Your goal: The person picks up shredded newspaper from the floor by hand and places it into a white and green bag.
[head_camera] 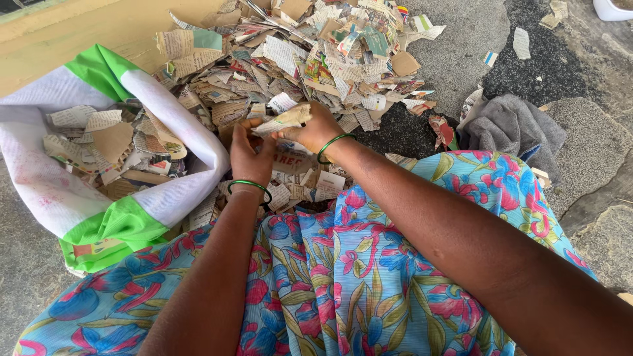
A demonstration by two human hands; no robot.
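Both of my hands hold one folded piece of printed paper (285,119) above my lap. My left hand (249,155) pinches its left end and my right hand (312,129) grips its right end. A green bangle sits on each wrist. Just beyond my hands spreads a big pile of torn paper and cardboard scraps (310,53) on the stone floor. To the left lies an open white and green woven sack (112,224), partly filled with similar scraps.
My blue floral dress (343,277) covers my knees at the bottom. A crumpled grey cloth (514,128) lies on the floor to the right. A few loose scraps dot the stone at the upper right, near a white object's edge (610,10).
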